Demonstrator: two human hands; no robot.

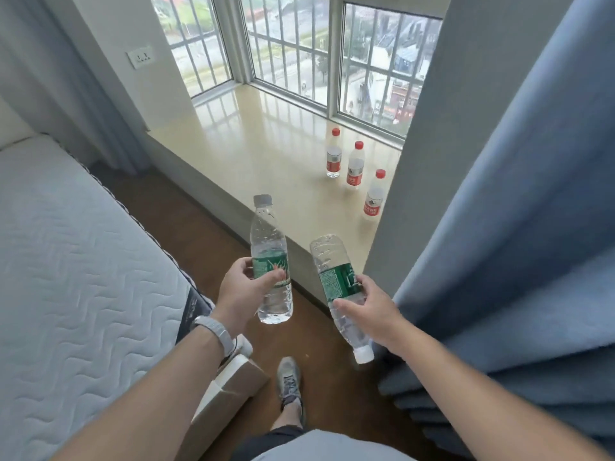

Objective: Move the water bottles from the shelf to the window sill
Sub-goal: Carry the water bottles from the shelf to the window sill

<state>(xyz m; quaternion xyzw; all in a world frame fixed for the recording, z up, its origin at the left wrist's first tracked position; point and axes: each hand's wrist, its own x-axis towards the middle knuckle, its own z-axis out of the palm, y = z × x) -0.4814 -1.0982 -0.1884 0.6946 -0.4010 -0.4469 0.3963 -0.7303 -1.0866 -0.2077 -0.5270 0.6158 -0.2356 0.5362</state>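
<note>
My left hand (244, 291) grips a clear green-labelled water bottle (269, 241) upright, grey cap on top. My right hand (374, 311) holds a second green-labelled bottle (332, 277) upside down and tilted, its white cap (363, 354) pointing at the floor. Both bottles hang over the brown floor just in front of the beige window sill (259, 151). Three red-capped, red-labelled bottles stand upright in a row on the sill's right side: one at the back (333, 154), one in the middle (355, 166), one nearest the front edge (374, 194). The shelf is out of view.
A quilted mattress (83, 261) fills the left. A blue curtain (515, 244) hangs on the right beside a grey wall pillar (416, 161). A cardboard box (229, 387) lies on the floor by my shoe (289, 380). Barred windows (289, 44) back the sill.
</note>
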